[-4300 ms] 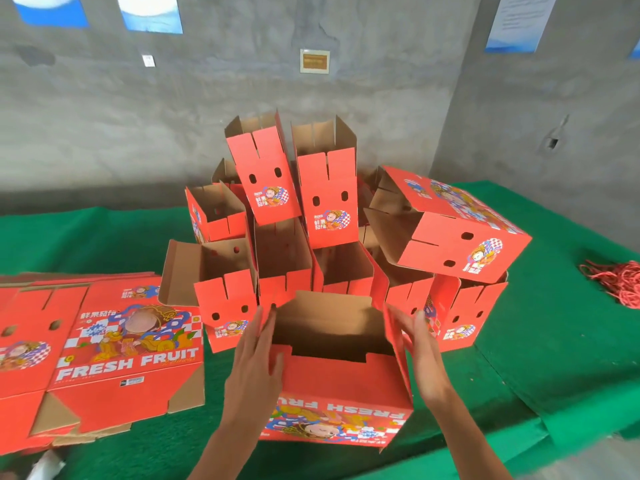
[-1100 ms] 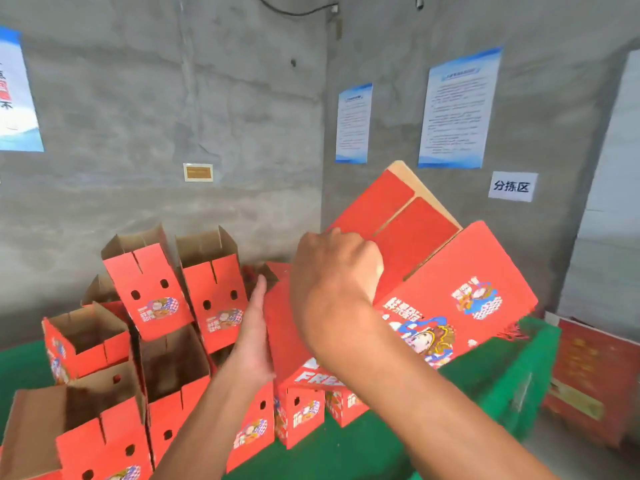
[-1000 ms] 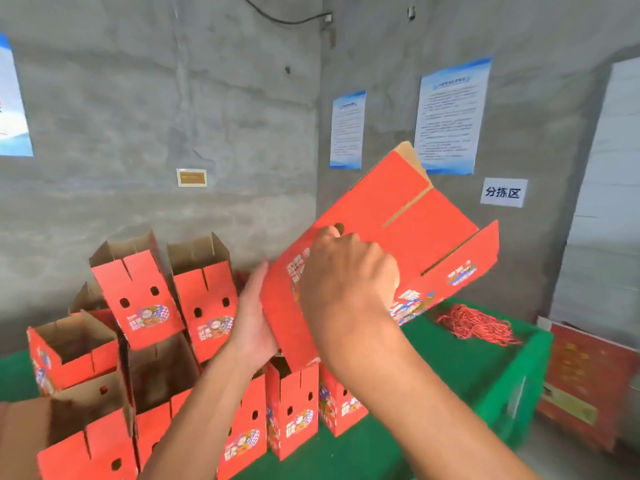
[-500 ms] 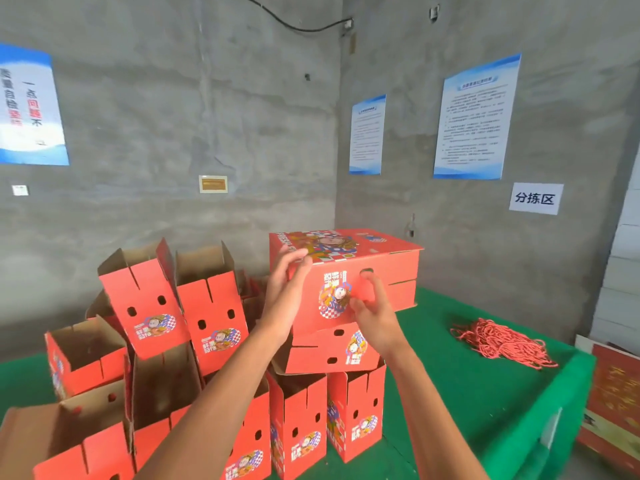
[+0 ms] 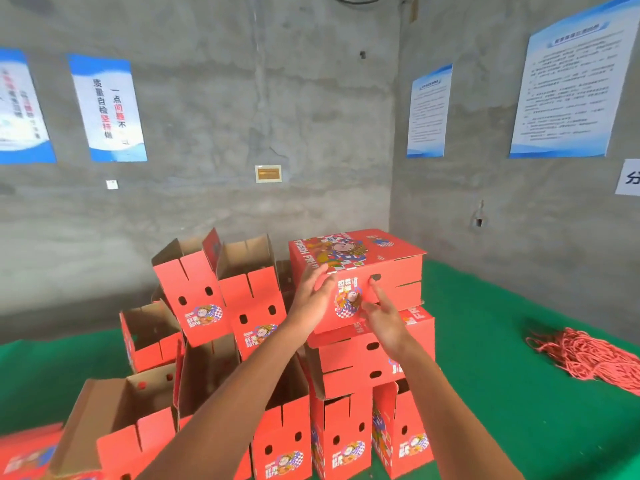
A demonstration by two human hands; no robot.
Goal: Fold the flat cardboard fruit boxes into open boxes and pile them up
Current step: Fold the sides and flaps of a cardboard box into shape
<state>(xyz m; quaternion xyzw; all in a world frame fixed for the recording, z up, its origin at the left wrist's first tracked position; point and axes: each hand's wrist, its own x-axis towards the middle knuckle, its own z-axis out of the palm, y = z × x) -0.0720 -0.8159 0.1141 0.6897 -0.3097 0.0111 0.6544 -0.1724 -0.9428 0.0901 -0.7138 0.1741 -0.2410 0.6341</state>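
Now straight fingers [image 5: 320, 277] of both hands against top box [image 5: 388, 258]

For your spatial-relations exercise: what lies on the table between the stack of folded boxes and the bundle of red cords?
In the head view, only bare green table cover separates the box stack from the red cords.
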